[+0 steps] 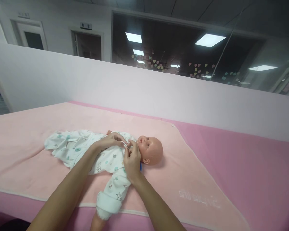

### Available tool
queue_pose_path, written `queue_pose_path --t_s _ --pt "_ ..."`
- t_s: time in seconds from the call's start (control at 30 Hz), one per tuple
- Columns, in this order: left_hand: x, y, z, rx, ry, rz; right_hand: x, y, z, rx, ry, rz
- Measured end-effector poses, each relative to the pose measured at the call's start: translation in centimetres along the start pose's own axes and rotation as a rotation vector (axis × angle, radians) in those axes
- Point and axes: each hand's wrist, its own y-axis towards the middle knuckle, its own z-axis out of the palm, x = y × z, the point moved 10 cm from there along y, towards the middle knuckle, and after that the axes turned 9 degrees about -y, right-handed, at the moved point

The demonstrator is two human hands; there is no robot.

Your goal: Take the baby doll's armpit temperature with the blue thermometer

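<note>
the bald, tan, smooth-surfaced baby doll [155, 150] lies on its back beneath my hands, its head just right of my right hand [133, 157]. it wears a white, soft-fabric baby garment printed with green shapes and small animals [108, 162], the lower part spread loose and wrinkled to the left of my left hand [113, 140]. my fingertips pinch a thin white strip at its neckline; the near sleeve, cuff folded back, reaches toward me below my hands.

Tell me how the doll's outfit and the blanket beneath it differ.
The outfit is white with small prints; the blanket is pink with pale lettering. The outfit is wrinkled on the doll; the blanket spreads mostly flat. The outfit is smaller than the blanket. Both look like fabric.
</note>
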Motion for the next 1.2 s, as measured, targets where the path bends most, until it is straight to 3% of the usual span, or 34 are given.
queue_pose_path --t_s 0.33,0.77,1.0,1.2 --pt "-1.2 -0.4 0.3 -0.016 0.041 0.079 0.7 0.1 -0.2 -0.007 0.011 -0.056" --pt "-0.9 -0.3 0.9 0.047 0.076 0.039 1.0 0.3 -0.6 -0.023 0.035 -0.034" --pt "-1.0 -0.3 1.8 0.083 -0.042 0.003 1.2 0.1 -0.8 -0.049 0.011 -0.054" --pt "-1.0 -0.3 1.2 0.025 -0.056 0.018 1.2 0.1 -0.6 -0.022 0.0 -0.056"
